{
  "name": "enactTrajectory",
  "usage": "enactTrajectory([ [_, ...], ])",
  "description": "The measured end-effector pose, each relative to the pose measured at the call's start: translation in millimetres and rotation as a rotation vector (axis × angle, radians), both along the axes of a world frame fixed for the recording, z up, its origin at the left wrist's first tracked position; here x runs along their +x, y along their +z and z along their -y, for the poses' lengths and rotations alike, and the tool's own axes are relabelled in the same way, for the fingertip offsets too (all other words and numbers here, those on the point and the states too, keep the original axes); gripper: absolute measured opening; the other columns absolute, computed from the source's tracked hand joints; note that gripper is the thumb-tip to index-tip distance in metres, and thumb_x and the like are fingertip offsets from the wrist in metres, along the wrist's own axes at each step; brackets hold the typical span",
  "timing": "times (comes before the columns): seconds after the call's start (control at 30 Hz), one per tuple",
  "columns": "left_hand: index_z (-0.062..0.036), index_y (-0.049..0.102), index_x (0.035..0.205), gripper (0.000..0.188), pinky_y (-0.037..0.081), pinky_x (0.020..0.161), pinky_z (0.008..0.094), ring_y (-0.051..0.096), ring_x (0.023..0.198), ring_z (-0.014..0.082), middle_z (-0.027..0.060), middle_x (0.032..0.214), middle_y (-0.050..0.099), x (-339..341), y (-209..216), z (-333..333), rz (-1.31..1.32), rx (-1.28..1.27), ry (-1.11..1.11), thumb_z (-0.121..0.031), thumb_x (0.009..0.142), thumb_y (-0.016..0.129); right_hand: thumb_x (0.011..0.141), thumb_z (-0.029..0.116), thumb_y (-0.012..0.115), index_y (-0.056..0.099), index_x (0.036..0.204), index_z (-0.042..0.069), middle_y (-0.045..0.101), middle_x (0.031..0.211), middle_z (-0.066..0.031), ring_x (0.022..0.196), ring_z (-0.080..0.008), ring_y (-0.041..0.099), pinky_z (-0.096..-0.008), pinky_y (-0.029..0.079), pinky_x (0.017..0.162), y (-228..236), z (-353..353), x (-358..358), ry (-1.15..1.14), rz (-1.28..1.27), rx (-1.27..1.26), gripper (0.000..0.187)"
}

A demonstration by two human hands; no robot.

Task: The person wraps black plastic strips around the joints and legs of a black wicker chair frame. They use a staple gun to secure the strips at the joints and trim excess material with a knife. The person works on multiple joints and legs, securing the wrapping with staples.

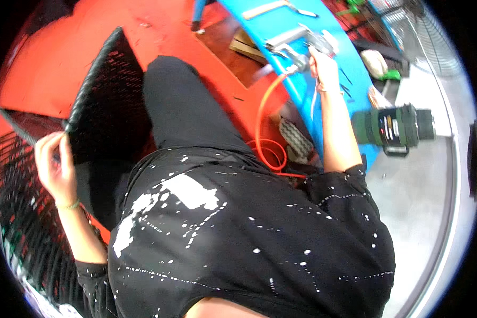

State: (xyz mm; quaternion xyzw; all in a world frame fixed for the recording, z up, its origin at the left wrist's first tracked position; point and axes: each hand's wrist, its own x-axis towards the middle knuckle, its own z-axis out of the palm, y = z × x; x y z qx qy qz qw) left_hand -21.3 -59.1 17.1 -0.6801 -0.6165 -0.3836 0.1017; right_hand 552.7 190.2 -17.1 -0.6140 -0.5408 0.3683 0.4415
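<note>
panel (108, 87) pinched in curled left hand (54, 161), tool (319, 41) gripped in closed right hand (325, 68)

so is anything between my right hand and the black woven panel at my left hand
Yes: in this view, your black-trousered leg lies between the right hand and the black woven panel. Nearer that hand, the thin orange hose and the edge of the blue table lie in between.

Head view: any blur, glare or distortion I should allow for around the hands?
Head view: silver tool in the right hand blurred; black woven panel at the left hand dark, losing detail low down; pale floor bright at right; edges bow near the rim.
</note>
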Motion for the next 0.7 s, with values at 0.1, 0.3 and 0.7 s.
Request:
enactTrajectory([
  [0.1,0.0039,0.067,0.107,0.011,0.053,0.088,0.0307,0.063,0.099,0.0192,0.0107,0.108,0.065,-28,-15,-4,0.199,0.075,-0.048,0.004,0.096,0.065,0.095,0.039,0.066,0.069,0.070,0.003,0.061,0.060,-0.0078,0.052,-0.0162,0.055,-0.0335,0.041,0.053,-23,2,93,-0.256,0.322,-0.118,0.044],
  [0.3,0.0025,0.067,0.112,0.014,0.052,0.086,0.0243,0.061,0.099,0.0121,0.0062,0.113,0.064,-31,-32,-14,0.362,0.062,-0.091,0.001,0.098,0.065,0.087,0.052,0.063,0.077,0.089,0.003,0.072,0.090,-0.0247,0.089,-0.0414,0.069,-0.0495,0.053,0.081,-57,13,166,-0.262,1.027,-0.248,0.051],
  [0.7,0.0010,0.071,0.112,0.015,0.055,0.088,0.0260,0.065,0.098,0.0131,0.0068,0.112,0.070,-2,-26,1,0.742,0.031,0.171,-0.004,0.099,0.066,0.072,0.087,0.062,0.066,0.123,-0.010,0.068,0.122,-0.0295,0.114,-0.0405,0.067,-0.0453,0.050,0.098,-51,5,176,-0.124,1.107,-0.537,0.110],
])
